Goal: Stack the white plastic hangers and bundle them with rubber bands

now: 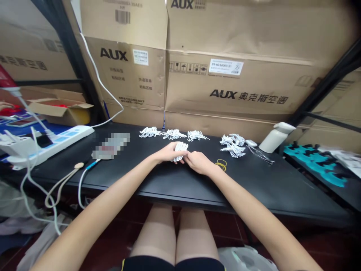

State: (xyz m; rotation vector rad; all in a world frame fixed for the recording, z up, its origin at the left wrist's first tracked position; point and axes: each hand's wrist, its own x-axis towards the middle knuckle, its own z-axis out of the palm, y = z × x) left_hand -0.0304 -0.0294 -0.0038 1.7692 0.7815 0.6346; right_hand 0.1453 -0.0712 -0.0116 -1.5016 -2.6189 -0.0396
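Note:
My left hand (pixel 168 152) is closed around a bundle of thin white wire-like pieces (pixel 180 150), held above the black table. My right hand (pixel 198 162) meets the bundle from the right with its fingers closed; what is between its fingertips is hidden. Behind my hands three similar white bundles (pixel 174 134) lie in a row. More white bundles (pixel 233 145) lie in a small heap to the right. Close to my right wrist there are yellow rubber bands (pixel 221 165) on the tabletop.
On the left are a white power strip (pixel 66 141), a blurred-out flat device (pixel 111 146) with a cable, and an open carton (pixel 60 105). A cream bottle (pixel 276 137), glasses (pixel 261 152) and teal items (pixel 313 163) are at right. Cardboard (pixel 225 79) walls the back.

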